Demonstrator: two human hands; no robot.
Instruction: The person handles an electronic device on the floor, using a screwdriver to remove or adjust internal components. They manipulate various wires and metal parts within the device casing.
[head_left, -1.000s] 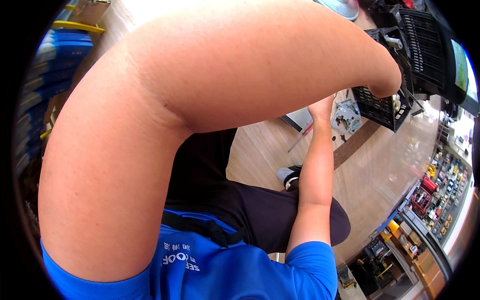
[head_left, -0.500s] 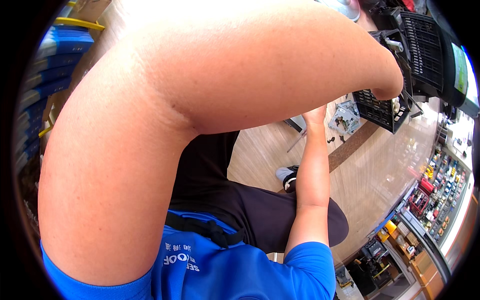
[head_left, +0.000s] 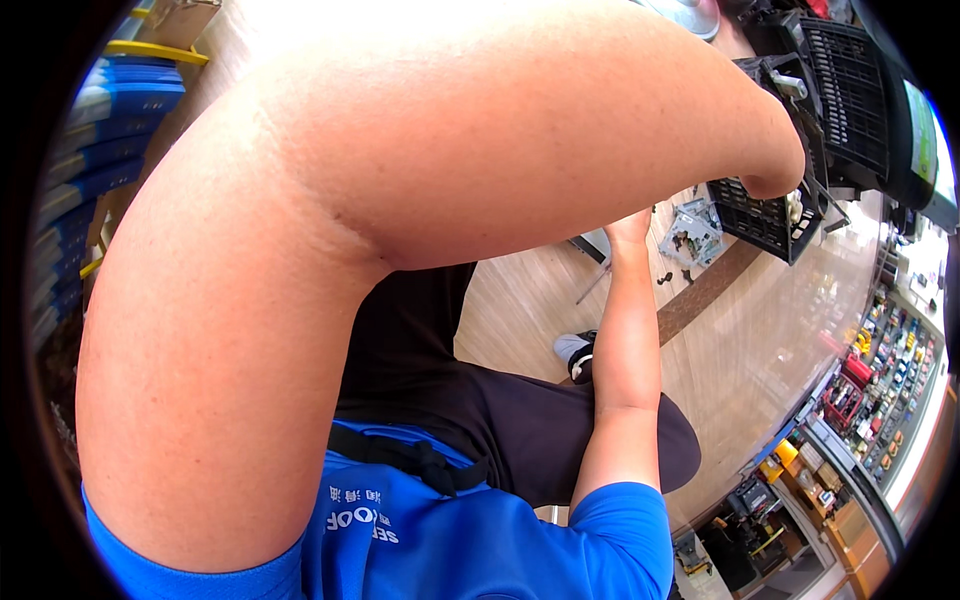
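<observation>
My left arm sweeps up from the lower left and across the top, its forearm covering much of the work area. The bent end of that arm, with my left hand (head_left: pixel 775 185), reaches beside a black slatted plastic crate (head_left: pixel 758 218); its fingers are out of sight. Below the forearm, my right hand (head_left: pixel 630 230) shows only near the wrist, its fingers hidden behind the left arm. It is close to a flat, dark-edged grey piece (head_left: pixel 592 245) and a thin rod (head_left: pixel 594 284). To its right, a silvery metal plate with small dark parts (head_left: pixel 693 236) lies on the floor.
Small black pieces (head_left: pixel 687 276) lie by a brown floor strip (head_left: pixel 700 290). Another black crate (head_left: pixel 845 100) stands at the upper right. Stacked blue packages (head_left: pixel 125 110) line the left. My shoe (head_left: pixel 574 348) rests on the floor. Shelves of small goods (head_left: pixel 890 390) fill the right side.
The view has shifted very slightly. Both arms keep nearly the same pose, and no object has visibly been moved.
</observation>
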